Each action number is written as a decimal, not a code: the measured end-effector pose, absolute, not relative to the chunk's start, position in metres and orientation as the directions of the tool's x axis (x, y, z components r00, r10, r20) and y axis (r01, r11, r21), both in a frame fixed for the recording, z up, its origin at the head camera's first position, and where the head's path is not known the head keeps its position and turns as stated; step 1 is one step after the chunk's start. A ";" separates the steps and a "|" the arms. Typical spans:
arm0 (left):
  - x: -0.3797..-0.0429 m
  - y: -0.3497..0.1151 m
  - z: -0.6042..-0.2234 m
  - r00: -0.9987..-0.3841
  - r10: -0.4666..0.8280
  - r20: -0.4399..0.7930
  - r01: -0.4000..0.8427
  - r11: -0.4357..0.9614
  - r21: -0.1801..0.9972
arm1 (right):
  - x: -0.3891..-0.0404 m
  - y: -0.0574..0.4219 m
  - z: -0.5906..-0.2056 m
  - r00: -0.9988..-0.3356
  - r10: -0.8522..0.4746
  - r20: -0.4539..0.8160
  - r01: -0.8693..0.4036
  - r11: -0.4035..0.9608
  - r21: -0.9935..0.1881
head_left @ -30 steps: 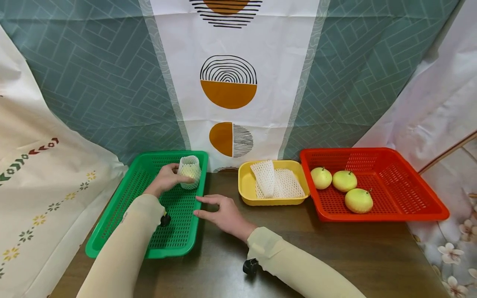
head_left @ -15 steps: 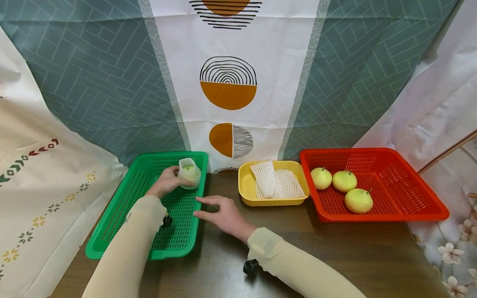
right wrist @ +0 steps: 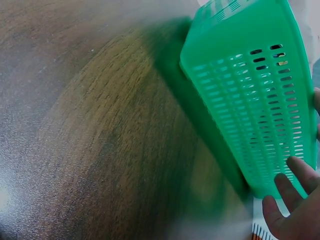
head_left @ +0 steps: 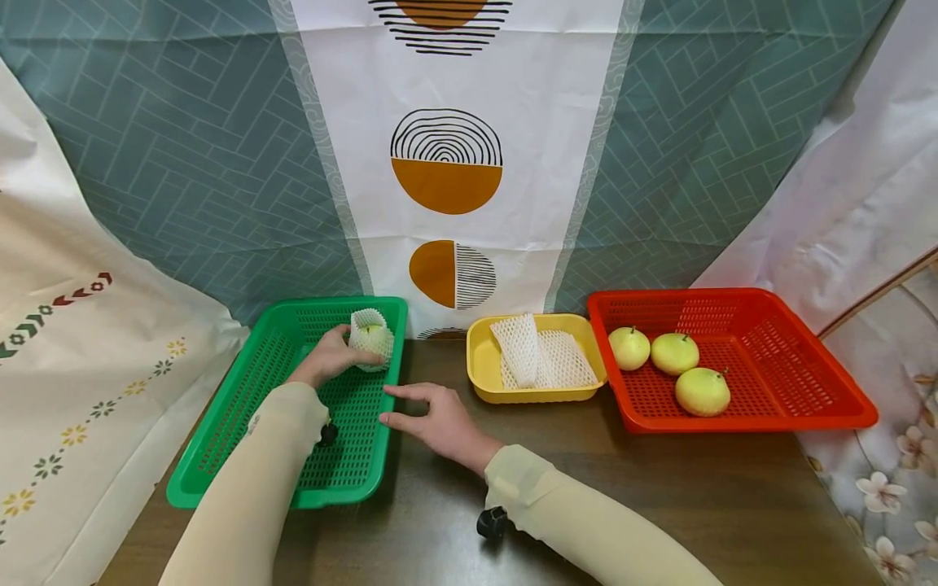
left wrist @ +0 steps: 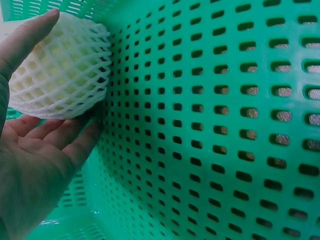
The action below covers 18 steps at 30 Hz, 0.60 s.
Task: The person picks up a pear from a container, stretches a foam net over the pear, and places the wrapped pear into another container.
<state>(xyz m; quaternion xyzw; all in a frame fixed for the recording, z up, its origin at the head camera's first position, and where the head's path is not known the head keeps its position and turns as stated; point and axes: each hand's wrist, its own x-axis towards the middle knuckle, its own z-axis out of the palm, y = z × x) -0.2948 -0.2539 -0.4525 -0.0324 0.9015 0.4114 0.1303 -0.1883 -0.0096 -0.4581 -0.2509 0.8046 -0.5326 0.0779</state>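
Note:
A round yellow-green pear (head_left: 376, 336) in a white foam net sits at the far right corner inside the green basket (head_left: 350, 493). My left hand (head_left: 331, 358) holds it, thumb over the near side and fingers round the other. In the left wrist view, the thumb lies on the foam net (left wrist: 65, 75) and the fingers curve beneath it. The net's far edge stands up above the pear. My right hand (head_left: 438, 419) is outside the basket, thumb and fingers spread apart at its right rim, holding nothing. In the right wrist view, its fingers extend beside the basket's perforated wall (right wrist: 250, 100).
A small yellow tray (head_left: 482, 370) with several folded foam nets (head_left: 520, 352) stands right of the green basket. Beside it, a red basket (head_left: 769, 423) contains three bare pears (head_left: 702, 391). A patterned cloth (head_left: 220, 163) hangs behind the brown tabletop (head_left: 586, 488).
The netted pear has tilted, so more of its green top now shows in the net's opening. My left hand has shifted slightly with it; my right hand has stayed put.

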 end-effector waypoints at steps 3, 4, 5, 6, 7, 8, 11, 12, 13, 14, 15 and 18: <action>-0.295 -0.253 -0.452 -0.965 0.057 -0.256 -0.154 0.667 0.729 | -0.189 -0.010 -0.457 -0.866 -0.476 0.157 -0.341 0.330 -0.880; -0.294 -0.253 -0.451 -0.965 0.058 -0.257 -0.154 0.667 0.729 | -0.189 -0.011 -0.456 -0.867 -0.474 0.157 -0.342 0.336 -0.877; -0.294 -0.254 -0.450 -0.964 0.060 -0.258 -0.153 0.669 0.728 | -0.189 -0.012 -0.456 -0.868 -0.472 0.156 -0.344 0.344 -0.874; -0.293 -0.254 -0.448 -0.964 0.063 -0.257 -0.150 0.671 0.726 | -0.189 -0.012 -0.455 -0.868 -0.472 0.153 -0.343 0.348 -0.872; -0.293 -0.255 -0.447 -0.965 0.063 -0.256 -0.148 0.673 0.724 | -0.190 -0.012 -0.455 -0.869 -0.473 0.148 -0.340 0.351 -0.872; -0.292 -0.256 -0.445 -0.965 0.064 -0.255 -0.147 0.675 0.723 | -0.190 -0.013 -0.454 -0.868 -0.474 0.144 -0.338 0.354 -0.872; -0.289 -0.257 -0.436 -0.966 0.064 -0.252 -0.144 0.676 0.723 | -0.190 -0.012 -0.454 -0.864 -0.481 0.148 -0.346 0.354 -0.869; -0.288 -0.257 -0.432 -0.967 0.067 -0.247 -0.139 0.674 0.725 | -0.191 -0.012 -0.454 -0.863 -0.481 0.152 -0.349 0.352 -0.869; -0.287 -0.256 -0.428 -0.968 0.065 -0.242 -0.138 0.670 0.729 | -0.191 -0.010 -0.454 -0.864 -0.479 0.156 -0.351 0.350 -0.869; -0.286 -0.255 -0.423 -0.970 0.063 -0.236 -0.134 0.667 0.733 | -0.191 -0.009 -0.453 -0.865 -0.474 0.164 -0.355 0.347 -0.868; -0.285 -0.253 -0.417 -0.973 0.058 -0.224 -0.131 0.659 0.740 | -0.193 -0.007 -0.452 -0.866 -0.467 0.179 -0.364 0.341 -0.867; -0.283 -0.244 -0.397 -0.986 0.043 -0.159 -0.096 0.633 0.768 | -0.196 0.000 -0.446 -0.877 -0.437 0.198 -0.357 0.319 -0.878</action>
